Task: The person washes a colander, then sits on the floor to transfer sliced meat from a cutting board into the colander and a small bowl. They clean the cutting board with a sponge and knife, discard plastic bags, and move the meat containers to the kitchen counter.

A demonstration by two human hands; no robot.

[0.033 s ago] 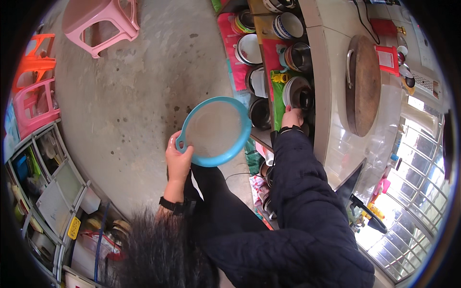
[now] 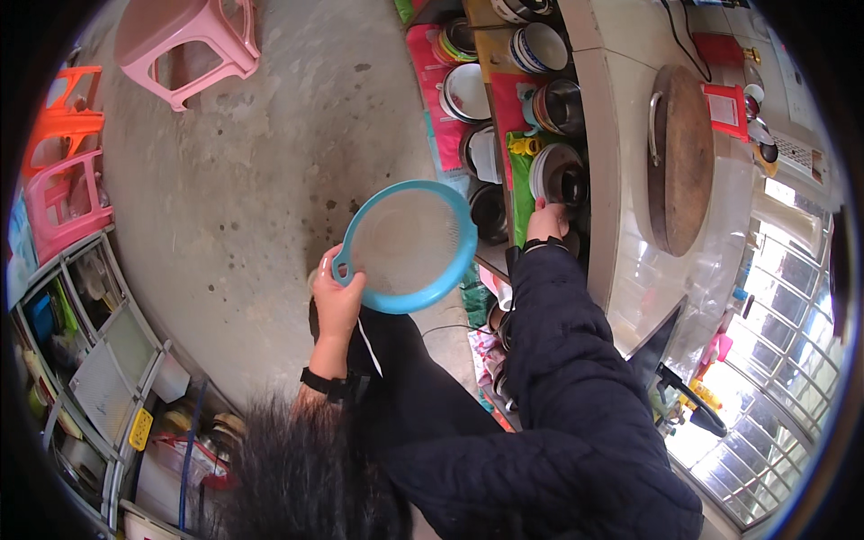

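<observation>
My left hand (image 2: pixel 337 297) is closed round the looped handle of a round sieve (image 2: pixel 405 238) with a light blue rim and a fine greyish mesh. The sieve is held out above the floor, its wide face turned up toward me. At the open shelf on the right, my right hand (image 2: pixel 547 221) has its fingers curled at the near edge of a stack of white-rimmed bowls (image 2: pixel 542 173). Some of its fingers are hidden by the bowls and the shelf. A small dark bowl (image 2: pixel 572 186) sits inside that stack.
More bowls (image 2: pixel 543 47) and metal basins (image 2: pixel 488 214) line the shelf. Above it runs a tiled counter (image 2: pixel 621 193) with a round wooden chopping board (image 2: pixel 688 162). A pink stool (image 2: pixel 193 54) stands at the far left, and a rack (image 2: pixel 99 378) at the near left.
The sieve and my left hand have shifted slightly to the right. My right hand stays at the bowls.
</observation>
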